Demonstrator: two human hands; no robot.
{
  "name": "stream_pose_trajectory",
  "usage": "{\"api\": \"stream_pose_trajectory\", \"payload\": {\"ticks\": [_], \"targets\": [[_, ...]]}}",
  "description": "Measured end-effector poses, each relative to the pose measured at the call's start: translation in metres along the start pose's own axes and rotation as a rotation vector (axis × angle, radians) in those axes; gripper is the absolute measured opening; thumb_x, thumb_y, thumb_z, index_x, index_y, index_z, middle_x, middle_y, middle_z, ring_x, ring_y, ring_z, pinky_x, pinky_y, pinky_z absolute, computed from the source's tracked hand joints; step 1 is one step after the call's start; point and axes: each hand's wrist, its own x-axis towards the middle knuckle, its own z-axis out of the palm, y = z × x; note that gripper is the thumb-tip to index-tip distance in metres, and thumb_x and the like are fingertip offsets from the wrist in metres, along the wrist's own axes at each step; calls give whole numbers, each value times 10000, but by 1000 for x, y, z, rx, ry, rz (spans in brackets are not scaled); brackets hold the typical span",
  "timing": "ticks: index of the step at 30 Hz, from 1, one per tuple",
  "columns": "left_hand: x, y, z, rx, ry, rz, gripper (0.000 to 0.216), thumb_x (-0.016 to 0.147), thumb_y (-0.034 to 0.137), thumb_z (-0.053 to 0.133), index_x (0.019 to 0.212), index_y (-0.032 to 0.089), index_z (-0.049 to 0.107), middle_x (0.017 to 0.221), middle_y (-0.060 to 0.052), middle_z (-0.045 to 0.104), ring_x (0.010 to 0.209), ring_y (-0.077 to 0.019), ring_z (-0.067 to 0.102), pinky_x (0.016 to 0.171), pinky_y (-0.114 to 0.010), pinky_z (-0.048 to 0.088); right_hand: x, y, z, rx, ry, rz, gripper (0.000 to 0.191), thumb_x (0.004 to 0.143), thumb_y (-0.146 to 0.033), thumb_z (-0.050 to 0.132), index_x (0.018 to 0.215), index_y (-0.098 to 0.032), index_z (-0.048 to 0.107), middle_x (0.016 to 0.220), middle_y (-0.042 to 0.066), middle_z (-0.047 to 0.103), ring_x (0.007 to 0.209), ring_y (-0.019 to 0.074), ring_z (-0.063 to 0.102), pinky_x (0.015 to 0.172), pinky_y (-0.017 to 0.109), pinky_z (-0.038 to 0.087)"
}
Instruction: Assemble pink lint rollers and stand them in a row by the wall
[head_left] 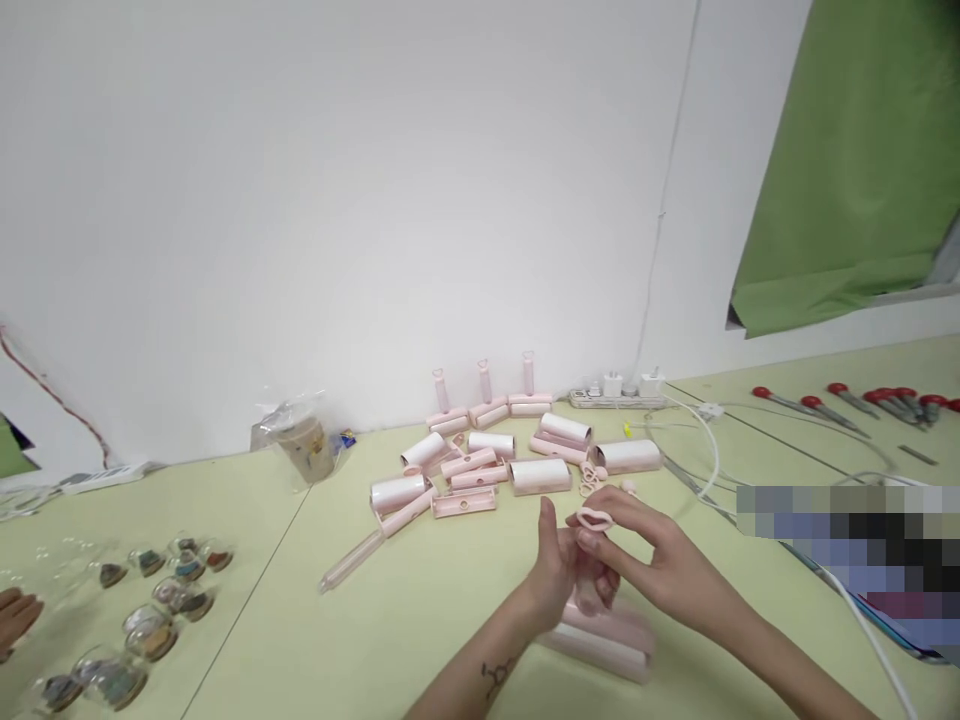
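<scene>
My left hand (pixel 556 575) is wrapped around the clear pinkish handle (pixel 590 598) of a lint roller, thumb pointing up. Below the hands hangs or rests the roller's white and pink head (pixel 600 640), slightly blurred; I cannot tell whether it touches the table. Between the fingers of my right hand (pixel 637 540) is a pink heart-shaped loop (pixel 595 519), held at the upper end of the handle. Just beyond my hands lie several loose pink loops (pixel 589 480) and a white roll (pixel 540 475) in its pink holder.
Several lint roller parts (pixel 465 502) spread toward the wall, with three upright rollers (pixel 484 385) behind. A clear handle (pixel 352 562) lies left. Glass domes (pixel 150 635) and another person's hand (pixel 19 615) are far left. A power strip (pixel 619 398), cables and red-handled tools (pixel 817 405) are right.
</scene>
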Motion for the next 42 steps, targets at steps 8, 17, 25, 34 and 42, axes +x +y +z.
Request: {"api": "stream_pose_trajectory", "payload": {"ticks": [8, 17, 25, 34, 42], "targets": [[-5, 0, 8, -73, 95, 20, 736, 597, 841, 126, 593, 176, 439, 403, 44, 355, 376, -90, 333, 402, -222, 222, -6, -4, 0, -13, -6, 19, 183, 861, -330, 465, 757, -224, 572, 816, 39, 546, 743, 186, 554, 708, 318, 455], [-7, -10, 15, -113, 230, 69, 648, 663, 788, 216, 546, 181, 410, 381, 52, 328, 386, -79, 299, 434, -235, 226, -5, -6, -1, 5, -9, 28, 231, 857, -329, 485, 698, -215, 607, 745, 33, 549, 679, 171, 572, 651, 287, 466], [-11, -22, 14, -57, 226, 195, 612, 637, 787, 363, 586, 179, 400, 425, 60, 347, 399, -72, 345, 425, -218, 280, -9, -7, 3, 84, -15, 117, 226, 849, -337, 497, 673, -209, 561, 705, 19, 503, 619, 157, 541, 562, 259, 459], [-16, -24, 15, -84, 461, -45, 632, 427, 736, 615, 674, 195, 400, 590, 57, 398, 529, -83, 370, 508, -236, 315, -10, 4, 28, 385, 82, 95, 194, 867, -360, 418, 777, -211, 502, 746, 15, 439, 554, 130, 436, 456, 232, 388], [-15, -22, 12, -7, 341, 62, 628, 470, 751, 572, 691, 193, 388, 544, 57, 381, 491, -84, 329, 486, -242, 269, -13, 8, 23, 308, 104, 67, 199, 860, -366, 449, 814, -229, 586, 830, 55, 532, 764, 198, 552, 629, 279, 479]]}}
